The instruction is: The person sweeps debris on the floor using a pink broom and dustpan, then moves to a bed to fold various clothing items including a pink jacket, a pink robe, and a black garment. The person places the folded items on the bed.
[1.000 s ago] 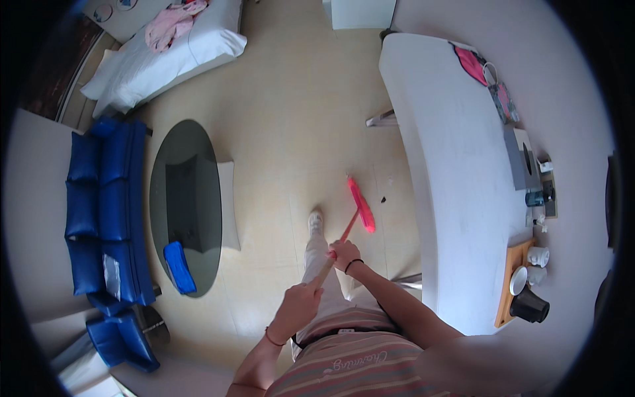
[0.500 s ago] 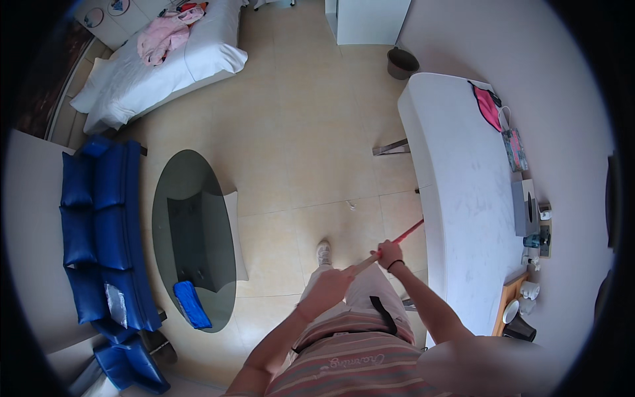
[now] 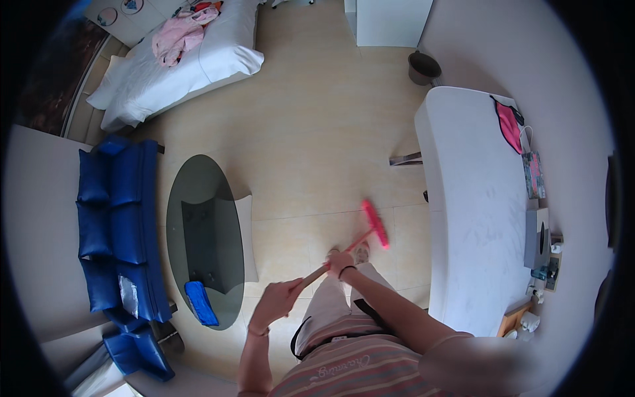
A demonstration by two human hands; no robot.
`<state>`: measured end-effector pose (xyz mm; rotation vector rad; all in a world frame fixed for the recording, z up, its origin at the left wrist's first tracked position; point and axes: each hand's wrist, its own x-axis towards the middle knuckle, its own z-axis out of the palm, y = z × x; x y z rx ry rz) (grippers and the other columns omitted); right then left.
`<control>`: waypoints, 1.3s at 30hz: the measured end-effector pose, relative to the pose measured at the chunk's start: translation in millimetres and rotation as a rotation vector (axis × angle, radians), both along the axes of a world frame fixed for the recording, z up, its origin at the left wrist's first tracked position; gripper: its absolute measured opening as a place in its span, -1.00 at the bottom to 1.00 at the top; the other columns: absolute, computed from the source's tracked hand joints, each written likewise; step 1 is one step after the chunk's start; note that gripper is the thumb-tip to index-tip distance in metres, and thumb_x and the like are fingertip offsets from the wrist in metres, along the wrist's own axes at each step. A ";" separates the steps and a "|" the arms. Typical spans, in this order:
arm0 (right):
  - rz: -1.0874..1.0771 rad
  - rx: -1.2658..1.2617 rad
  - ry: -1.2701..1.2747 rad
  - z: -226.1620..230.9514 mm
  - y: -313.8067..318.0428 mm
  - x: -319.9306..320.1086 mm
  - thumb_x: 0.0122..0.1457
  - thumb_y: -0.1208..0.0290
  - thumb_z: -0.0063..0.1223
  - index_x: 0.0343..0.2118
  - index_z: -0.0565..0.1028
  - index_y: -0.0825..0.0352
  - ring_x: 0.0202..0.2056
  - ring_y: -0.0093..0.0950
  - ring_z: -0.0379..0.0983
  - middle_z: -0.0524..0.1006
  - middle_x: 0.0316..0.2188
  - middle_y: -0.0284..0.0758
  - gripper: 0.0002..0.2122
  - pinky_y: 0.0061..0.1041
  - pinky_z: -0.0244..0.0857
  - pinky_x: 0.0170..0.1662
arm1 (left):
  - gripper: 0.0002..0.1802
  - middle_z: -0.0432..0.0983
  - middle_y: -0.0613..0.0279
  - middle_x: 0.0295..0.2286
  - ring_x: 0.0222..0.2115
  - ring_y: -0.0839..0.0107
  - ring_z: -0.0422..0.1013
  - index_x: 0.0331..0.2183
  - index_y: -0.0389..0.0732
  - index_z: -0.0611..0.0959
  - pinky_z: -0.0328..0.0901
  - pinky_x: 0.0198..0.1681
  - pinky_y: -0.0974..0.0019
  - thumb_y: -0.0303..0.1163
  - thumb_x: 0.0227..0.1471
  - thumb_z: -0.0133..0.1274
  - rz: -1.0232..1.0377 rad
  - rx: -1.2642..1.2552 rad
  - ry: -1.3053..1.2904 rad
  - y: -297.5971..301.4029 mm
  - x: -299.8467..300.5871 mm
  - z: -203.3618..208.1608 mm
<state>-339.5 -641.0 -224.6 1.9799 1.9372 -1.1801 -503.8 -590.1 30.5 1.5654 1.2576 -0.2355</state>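
Note:
A broom (image 3: 375, 223) with a bright pink head rests on the tiled floor just ahead of my feet, its handle slanting back toward my waist. My left hand (image 3: 276, 301) is wrapped round the upper, pale end of the handle. Farther down the stick, my right hand (image 3: 340, 262) grips it, a dark band on that wrist. One shoe (image 3: 362, 253) shows beside the lower handle, close to the broom head. The bristles look smeared by motion.
To the left stand an oval dark glass table (image 3: 206, 178) with a blue pouch (image 3: 200, 304) on it and a blue sofa (image 3: 126, 221). A long white desk (image 3: 466, 225) runs along the right wall. Farther off are a bin (image 3: 423, 67) and a bed (image 3: 218, 56).
The broom head has come out from beside the desk and moved left onto open floor. Both hands have shifted left with the handle, still gripping it. The view has turned slightly.

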 end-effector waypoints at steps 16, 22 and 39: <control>-0.337 0.287 -0.033 35.8 38.9 154.3 -0.02 0.20 0.13 -0.48 0.54 0.18 -0.39 -0.17 0.47 0.50 -0.39 -0.28 -0.84 -0.18 0.38 -0.31 | -0.71 0.49 0.13 -0.64 -0.78 0.39 0.39 -0.11 -0.19 0.59 0.30 -0.65 0.37 -0.31 0.13 0.01 -0.317 0.238 -0.120 65.2 137.2 33.6; -0.489 0.281 0.101 -19.2 114.0 180.1 0.07 0.23 0.06 -0.43 0.51 0.24 -0.34 -0.16 0.48 0.50 -0.36 -0.23 -0.81 -0.19 0.38 -0.26 | -0.75 0.48 0.14 -0.68 -0.77 0.32 0.42 -0.18 -0.21 0.56 0.33 -0.60 0.31 -0.31 0.13 -0.03 -0.297 0.197 -0.119 129.0 183.0 -9.2; -0.886 -0.220 -0.282 -115.7 110.4 348.2 -0.04 0.38 0.18 -0.47 0.42 0.29 -0.29 -0.16 0.45 0.47 -0.41 -0.15 -0.84 -0.25 0.37 -0.23 | -0.59 0.44 -0.07 -0.63 -0.58 0.01 0.43 0.00 -0.02 0.40 0.32 -0.45 0.05 -0.30 0.09 -0.01 -0.763 0.168 -0.568 262.1 332.6 -208.2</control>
